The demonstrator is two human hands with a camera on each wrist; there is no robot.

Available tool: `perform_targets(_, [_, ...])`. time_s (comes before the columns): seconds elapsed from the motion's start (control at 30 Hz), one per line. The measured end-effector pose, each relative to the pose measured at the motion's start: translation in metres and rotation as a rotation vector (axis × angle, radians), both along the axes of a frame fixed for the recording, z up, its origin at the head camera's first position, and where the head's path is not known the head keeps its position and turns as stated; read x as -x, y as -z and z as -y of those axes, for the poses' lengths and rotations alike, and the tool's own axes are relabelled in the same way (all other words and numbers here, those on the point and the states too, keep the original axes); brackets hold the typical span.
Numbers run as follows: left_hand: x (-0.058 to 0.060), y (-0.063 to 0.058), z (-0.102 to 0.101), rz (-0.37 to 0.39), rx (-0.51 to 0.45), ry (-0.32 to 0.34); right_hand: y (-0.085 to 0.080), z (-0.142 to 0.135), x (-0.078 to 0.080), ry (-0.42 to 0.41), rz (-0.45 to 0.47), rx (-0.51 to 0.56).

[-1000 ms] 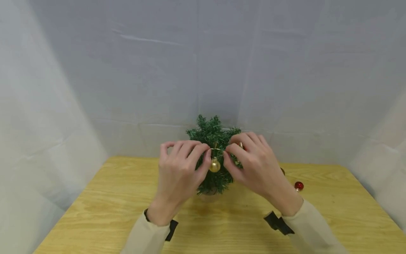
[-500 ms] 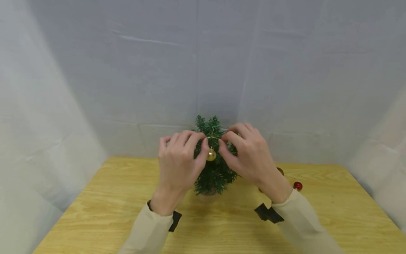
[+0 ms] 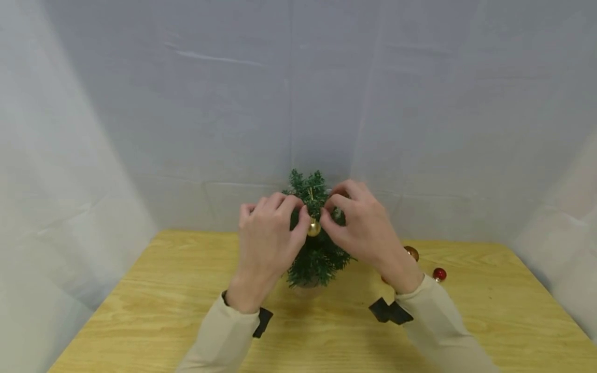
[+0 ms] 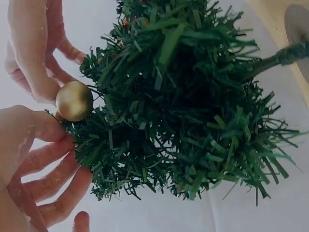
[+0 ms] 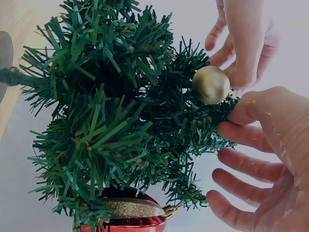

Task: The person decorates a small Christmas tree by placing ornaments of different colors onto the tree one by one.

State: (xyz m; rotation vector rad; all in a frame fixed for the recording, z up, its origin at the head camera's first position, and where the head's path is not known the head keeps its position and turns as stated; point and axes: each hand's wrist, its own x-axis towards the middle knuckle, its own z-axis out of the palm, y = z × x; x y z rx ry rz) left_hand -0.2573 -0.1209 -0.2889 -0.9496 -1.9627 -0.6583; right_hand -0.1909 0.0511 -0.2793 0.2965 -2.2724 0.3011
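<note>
A small green artificial Christmas tree stands mid-table. A small gold bauble hangs in front of its branches, between my hands; a gold thread shows above it. My left hand brings thumb and forefinger together just left of the bauble, seemingly pinching its string. On the other side my right hand does likewise, its other fingers spread in the right wrist view. The string at the fingertips is too thin to make out, and branch tips touch the fingers. A red and gold striped bauble sits low beside the branches.
Right of the tree on the wooden table lie a red bauble and a brownish bauble. Another red one is mostly hidden by the right wrist. White cloth hangs behind and at both sides.
Both hands have risen slightly with the gold bauble, closer against the tree. The string seen stretched between the fingertips earlier no longer shows there.
</note>
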Motion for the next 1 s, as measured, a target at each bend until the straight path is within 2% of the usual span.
perform_targets(0.23, [0.002,0.0,0.0,-0.001,0.011,-0.008,0.0,0.0,0.001,0.005,0.073,0.004])
perform_targets(0.43, [0.002,0.006,0.006,0.066,0.045,0.015,0.003,-0.001,0.001,-0.005,0.115,-0.018])
perform_targets(0.6, [0.003,0.007,0.009,0.099,0.023,0.06,0.003,-0.001,-0.002,-0.029,0.108,0.009])
perform_targets(0.7, [0.006,0.007,0.014,0.098,-0.014,0.093,0.004,-0.004,-0.005,-0.06,0.059,0.017])
perform_targets(0.83, [0.015,0.01,0.023,0.104,-0.069,0.12,0.007,-0.013,-0.013,-0.113,-0.06,0.009])
perform_targets(1.0, [0.032,0.017,0.034,0.204,-0.155,0.188,0.011,-0.036,-0.025,-0.134,-0.178,0.002])
